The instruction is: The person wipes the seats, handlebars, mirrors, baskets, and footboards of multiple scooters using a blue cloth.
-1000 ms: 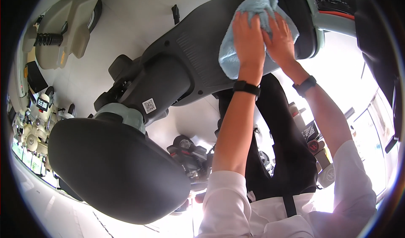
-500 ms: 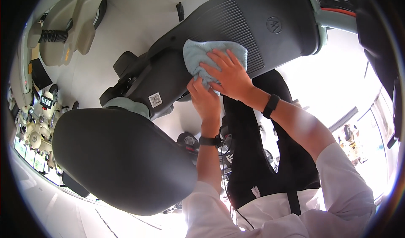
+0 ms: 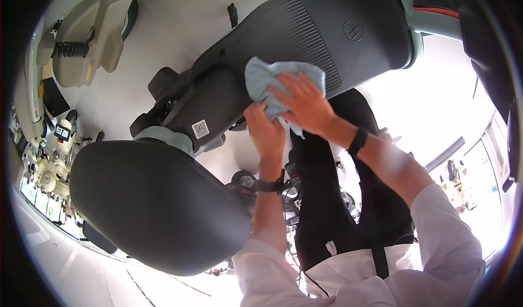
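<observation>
A pale blue cleaning cloth (image 3: 261, 78) lies bunched on the dark grey footboard (image 3: 239, 51) of a motor scooter, by its near edge and the ribbed strip. My right hand (image 3: 308, 104) holds the cloth from above, its fingers fairly straight and pressed onto the fabric. At the cloth's lower left edge, my left hand (image 3: 266, 130) has its fingers curled on the fabric. One corner of the cloth hangs past the footboard's edge. The undersides of both hands are hidden.
The scooter's broad dark seat (image 3: 158, 203) fills the lower left, beside my left forearm. A square printed sticker (image 3: 200, 128) sits below the footboard's left end. A beige scooter (image 3: 90, 40) stands at the far left. My black-trousered legs (image 3: 321, 198) are close to the footboard.
The cloth and my right hand have slid a little right and down along the footboard. My left hand stays near the cloth's lower left edge, slightly lower than before.
</observation>
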Motion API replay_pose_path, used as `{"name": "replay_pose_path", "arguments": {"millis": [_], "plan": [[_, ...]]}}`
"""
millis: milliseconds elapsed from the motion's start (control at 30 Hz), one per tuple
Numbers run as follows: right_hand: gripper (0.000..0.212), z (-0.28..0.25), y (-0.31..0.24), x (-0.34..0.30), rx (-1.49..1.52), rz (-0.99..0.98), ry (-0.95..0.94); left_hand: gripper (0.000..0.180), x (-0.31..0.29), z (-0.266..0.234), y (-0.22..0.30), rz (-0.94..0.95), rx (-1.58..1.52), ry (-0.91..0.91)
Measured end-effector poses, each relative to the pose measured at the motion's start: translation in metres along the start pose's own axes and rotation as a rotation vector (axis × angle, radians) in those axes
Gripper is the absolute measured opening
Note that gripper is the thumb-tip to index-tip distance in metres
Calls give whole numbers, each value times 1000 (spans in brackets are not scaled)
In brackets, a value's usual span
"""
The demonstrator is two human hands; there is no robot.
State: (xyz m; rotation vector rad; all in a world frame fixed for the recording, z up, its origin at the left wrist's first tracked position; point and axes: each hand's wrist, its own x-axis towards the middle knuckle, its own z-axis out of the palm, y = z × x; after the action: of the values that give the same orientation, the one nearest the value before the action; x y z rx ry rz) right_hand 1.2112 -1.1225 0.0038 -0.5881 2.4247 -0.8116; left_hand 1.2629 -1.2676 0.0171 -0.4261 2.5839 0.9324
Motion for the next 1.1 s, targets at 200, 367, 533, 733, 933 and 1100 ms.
{"name": "replay_pose_path", "arguments": {"millis": [200,367,533,733,933,1100], "plan": [[68,-29,61,-7,-92,35,89,48,18,48,48,143,-129,78],[61,-57,125,-34,-158,285,257,41,67,110,121,197,-261,142],[62,-55,138,-52,-221,375,317,36,70,121,130,367,-144,68],[74,-19,53,-8,-120,161,101,47,24,70,38,111,9,147],[73,-11,41,57,-5,-142,46,58,39,47,25,-99,218,226],[64,-61,130,31,-189,113,303,46,101,104,102,244,-9,199]]}}
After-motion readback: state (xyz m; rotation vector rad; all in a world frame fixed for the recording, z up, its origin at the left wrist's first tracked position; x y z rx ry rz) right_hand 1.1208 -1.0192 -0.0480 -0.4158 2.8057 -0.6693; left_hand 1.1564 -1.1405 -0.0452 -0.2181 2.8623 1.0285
